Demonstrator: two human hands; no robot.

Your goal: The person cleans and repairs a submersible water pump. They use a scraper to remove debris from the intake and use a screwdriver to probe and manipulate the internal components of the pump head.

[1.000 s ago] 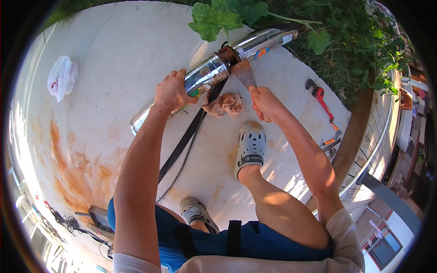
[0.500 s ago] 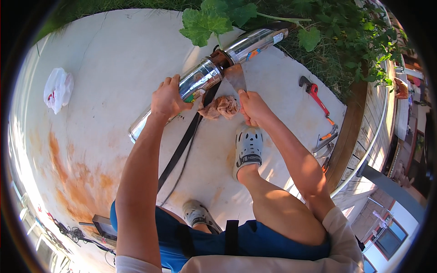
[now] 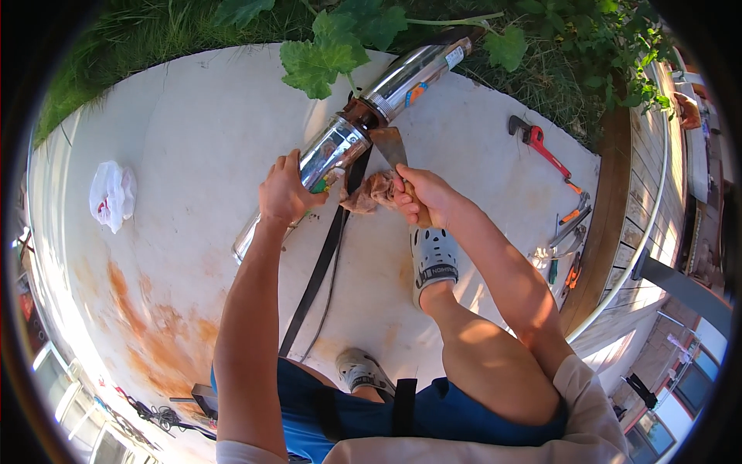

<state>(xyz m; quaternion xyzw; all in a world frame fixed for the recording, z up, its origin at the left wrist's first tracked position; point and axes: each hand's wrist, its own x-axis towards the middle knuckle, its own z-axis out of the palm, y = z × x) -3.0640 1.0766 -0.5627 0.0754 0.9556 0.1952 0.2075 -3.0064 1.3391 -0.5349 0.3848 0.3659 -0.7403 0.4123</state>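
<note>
A long shiny steel cylinder, which looks like a submersible pump (image 3: 334,147), lies slantwise on the concrete. Its middle has a rusty brown neck (image 3: 360,114) between two polished sections. My left hand (image 3: 284,188) is wrapped round the lower section. In my right hand (image 3: 423,197) is a putty knife (image 3: 391,148), gripped by its wooden handle. Its rust-stained blade points up toward the neck, with the tip close beside it; I cannot tell whether they touch. Below the pump lies a crumpled, stained rag (image 3: 369,193), left of my right hand.
A black flat strap or cable (image 3: 315,271) runs from under the pump toward my feet. At right lie a red pipe wrench (image 3: 541,147) and several hand tools (image 3: 570,230) beside a wooden edge (image 3: 607,224). A white plastic bag (image 3: 113,195) sits at left; leaves (image 3: 325,58) overhang the far end.
The view has shifted slightly. The putty knife's blade still sits close to the rusty neck, and my left hand keeps its hold on the pump.
</note>
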